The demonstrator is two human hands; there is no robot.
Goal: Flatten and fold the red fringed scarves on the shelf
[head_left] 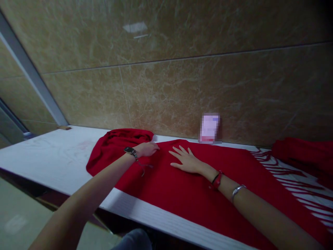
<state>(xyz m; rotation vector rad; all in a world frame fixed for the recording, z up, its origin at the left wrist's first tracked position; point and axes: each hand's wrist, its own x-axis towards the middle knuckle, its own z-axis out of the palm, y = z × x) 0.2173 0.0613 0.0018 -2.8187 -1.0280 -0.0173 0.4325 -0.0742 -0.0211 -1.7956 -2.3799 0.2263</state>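
A red fringed scarf (pixel 182 187) is spread over the white tabletop, its far left part bunched in loose folds and its tassels lying out at the right. My right hand (pixel 187 161) rests flat on the scarf near its middle, fingers spread. Just left of it, my left hand (pixel 147 149) lies on the cloth beside the bunched folds, palm down. The fingers of that hand are loosely extended with a slight bend, and no cloth shows gripped between them.
Against the tiled wall (pixel 166 97) behind the table leans a blurred phone-like object (pixel 209 128). More red cloth (pixel 304 156) lies at the far right. The table's (pixel 59 156) front edge runs close to my body. A small brown piece (pixel 63 127) sits at the back left corner.
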